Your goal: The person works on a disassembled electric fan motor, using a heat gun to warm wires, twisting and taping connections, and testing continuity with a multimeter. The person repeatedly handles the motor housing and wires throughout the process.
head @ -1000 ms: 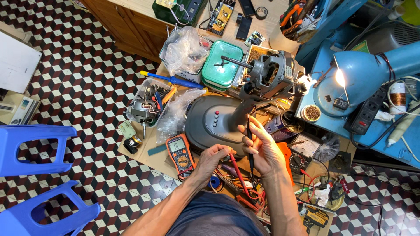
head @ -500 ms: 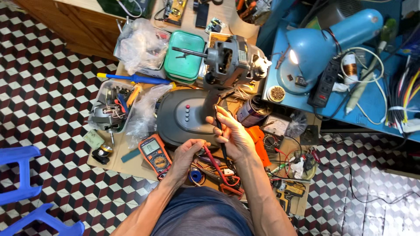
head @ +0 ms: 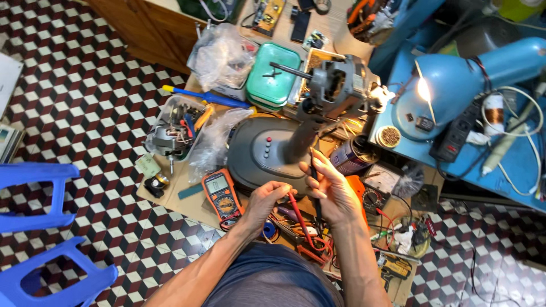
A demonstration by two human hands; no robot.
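Hands low: left hand (head: 272, 199) pinches red probe (head: 297, 211), right hand (head: 334, 190) prob. black probe (head: 314, 181).

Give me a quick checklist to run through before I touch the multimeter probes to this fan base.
1. Red probe in the left hand: ok, held near its tip.
2. Black probe in the right hand: ok, gripped upright between the fingers.
3. Multimeter within sight: ok, lies face up on the board left of the hands; its dial setting cannot be told.
4. Grey fan base steady: ok, rests flat on the board just ahead of the hands.
5. Probe tips on a contact: cannot tell, fingers hide them.
6. Leads free: not ok, red leads run through a tangle of wires and tools under the wrists.
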